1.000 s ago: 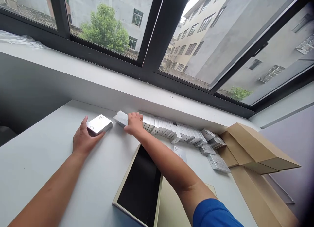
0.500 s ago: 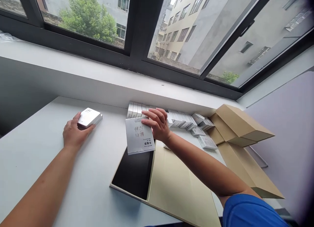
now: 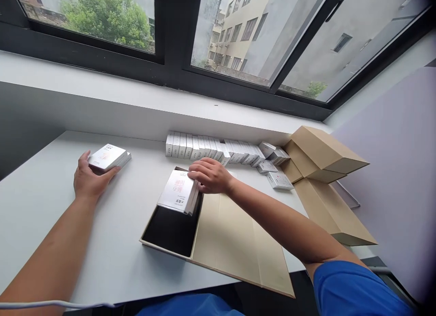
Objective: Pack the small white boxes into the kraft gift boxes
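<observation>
At the left of the table, my left hand point(image 3: 87, 178) is closed round the near end of a small stack of silvery-white tea boxes point(image 3: 108, 157), thumb on the right side and fingers on the left. My right hand point(image 3: 211, 176) grips another small stack of white tea boxes point(image 3: 177, 191) by its upper right corner. This stack is at the far end of the black-lined compartment of an open gold gift box point(image 3: 231, 229); whether it touches the bottom cannot be made out. The near part of the black interior point(image 3: 170, 234) shows bare. The gift box's lid lies folded out to the right.
A row of white boxes point(image 3: 189, 145) stands along the wall under the windowsill, with several loose boxes point(image 3: 279, 180) at its right end. Large gold cartons point(image 3: 335, 157) rise at the far right. A pale cable point(image 3: 57, 303) crosses the lower left corner.
My right hand has lowered its tea boxes from a raised, tilted position to the far end of the gift box. My left hand keeps its hold. The camera view has shifted slightly.
</observation>
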{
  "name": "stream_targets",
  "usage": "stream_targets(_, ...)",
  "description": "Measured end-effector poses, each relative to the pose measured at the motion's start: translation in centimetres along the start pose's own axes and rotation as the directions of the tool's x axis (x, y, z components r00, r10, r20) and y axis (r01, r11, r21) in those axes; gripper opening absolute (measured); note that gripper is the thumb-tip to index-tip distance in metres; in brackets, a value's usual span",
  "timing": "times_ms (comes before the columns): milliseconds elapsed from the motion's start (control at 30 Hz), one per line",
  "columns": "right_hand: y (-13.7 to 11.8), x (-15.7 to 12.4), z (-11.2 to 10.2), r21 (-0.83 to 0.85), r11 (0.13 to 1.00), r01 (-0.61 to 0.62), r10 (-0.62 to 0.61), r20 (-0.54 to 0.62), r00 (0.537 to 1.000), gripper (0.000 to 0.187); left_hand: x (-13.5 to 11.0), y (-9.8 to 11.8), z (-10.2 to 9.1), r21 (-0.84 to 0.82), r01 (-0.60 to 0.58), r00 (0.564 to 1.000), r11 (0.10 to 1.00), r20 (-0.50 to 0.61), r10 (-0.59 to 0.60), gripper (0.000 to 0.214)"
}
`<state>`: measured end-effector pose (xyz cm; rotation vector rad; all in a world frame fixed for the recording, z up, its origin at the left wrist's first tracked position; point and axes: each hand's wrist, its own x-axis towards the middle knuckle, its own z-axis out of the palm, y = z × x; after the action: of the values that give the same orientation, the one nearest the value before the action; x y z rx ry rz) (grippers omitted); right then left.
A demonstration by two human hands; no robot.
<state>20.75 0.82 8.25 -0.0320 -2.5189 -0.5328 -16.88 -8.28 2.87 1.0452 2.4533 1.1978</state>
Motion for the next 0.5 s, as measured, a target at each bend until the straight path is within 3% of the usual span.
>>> stream_targets(133,1.0,0.7,0.2,-0.051,0.998,0.038,-0.029,0.168,0.985,0.025,-0.1,0.2,0.0,-0.014,0.018,1.000,1.000,-0.005,-0.018,0.105)
stream_targets(300,1.1,1.5,-0.7,-0.007,0.999,0.054,-0.047,0.365,0.930,0.032,-0.1,0.2,0.0,-0.014,0.037,0.999,0.999,-0.001,-0.037,0.103)
stream_targets(400,0.5,1.6,-1.2,0.061,0.997,-0.046,0.020,0.371,0.928,0.040,-0.3,0.4,-0.1,-0.013,0.034,0.999,0.999,0.008,-0.034,0.103)
stream_targets(500,-0.2,1.1,-1.6,0.189,0.965,-0.180,0.131,0.245,0.961,0.037,-0.6,0.7,-0.4,-0.019,0.024,0.999,1.000,0.041,-0.023,0.103)
